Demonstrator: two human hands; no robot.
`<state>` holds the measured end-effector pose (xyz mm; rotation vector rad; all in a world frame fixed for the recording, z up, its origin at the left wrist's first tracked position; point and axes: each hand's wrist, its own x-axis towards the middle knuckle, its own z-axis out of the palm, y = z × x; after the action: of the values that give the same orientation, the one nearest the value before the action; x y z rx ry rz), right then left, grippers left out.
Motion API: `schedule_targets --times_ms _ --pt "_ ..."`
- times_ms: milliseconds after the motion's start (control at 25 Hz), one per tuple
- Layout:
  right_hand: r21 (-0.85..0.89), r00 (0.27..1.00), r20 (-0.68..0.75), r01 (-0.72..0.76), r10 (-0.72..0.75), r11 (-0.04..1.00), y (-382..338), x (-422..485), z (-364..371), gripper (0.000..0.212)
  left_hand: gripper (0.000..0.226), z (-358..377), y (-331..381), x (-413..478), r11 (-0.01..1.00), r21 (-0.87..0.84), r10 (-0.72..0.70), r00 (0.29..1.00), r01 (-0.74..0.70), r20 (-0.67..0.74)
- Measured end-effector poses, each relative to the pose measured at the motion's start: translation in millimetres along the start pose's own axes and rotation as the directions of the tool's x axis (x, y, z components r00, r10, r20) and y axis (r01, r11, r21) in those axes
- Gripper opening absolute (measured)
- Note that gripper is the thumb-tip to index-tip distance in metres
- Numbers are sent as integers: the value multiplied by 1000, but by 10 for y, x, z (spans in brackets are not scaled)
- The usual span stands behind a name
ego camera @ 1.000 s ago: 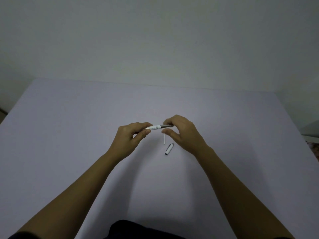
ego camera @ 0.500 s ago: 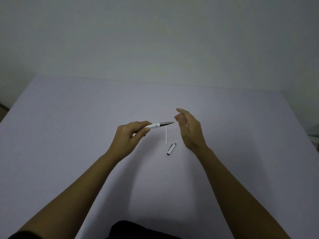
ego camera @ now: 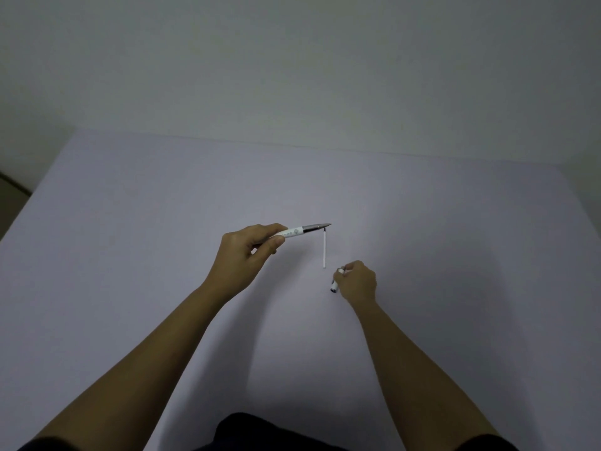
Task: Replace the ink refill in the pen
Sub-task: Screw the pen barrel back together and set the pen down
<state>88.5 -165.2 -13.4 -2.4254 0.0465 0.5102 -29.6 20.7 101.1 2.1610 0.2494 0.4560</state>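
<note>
While the left hand [ego camera: 247, 255] pinches the pen [ego camera: 300, 230] by its white barrel, tip aimed toward 3 o'clock, the right hand [ego camera: 356, 281] lies on the table [ego camera: 130, 222] with fingers closed around the cap [ego camera: 335, 285]; the thin white refill [ego camera: 324, 250] lies at 11 o'clock of that hand

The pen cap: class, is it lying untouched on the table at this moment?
No. The right hand has closed its fingers on the pen cap, while the left hand holds the pen.
</note>
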Motion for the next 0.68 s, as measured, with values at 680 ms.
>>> schedule_targets --times_ms 680 --pt "870 914 403 -365 -50 330 -471 -38 -543 16 16 75 -29 -79 999 32 6 999 -8 54"
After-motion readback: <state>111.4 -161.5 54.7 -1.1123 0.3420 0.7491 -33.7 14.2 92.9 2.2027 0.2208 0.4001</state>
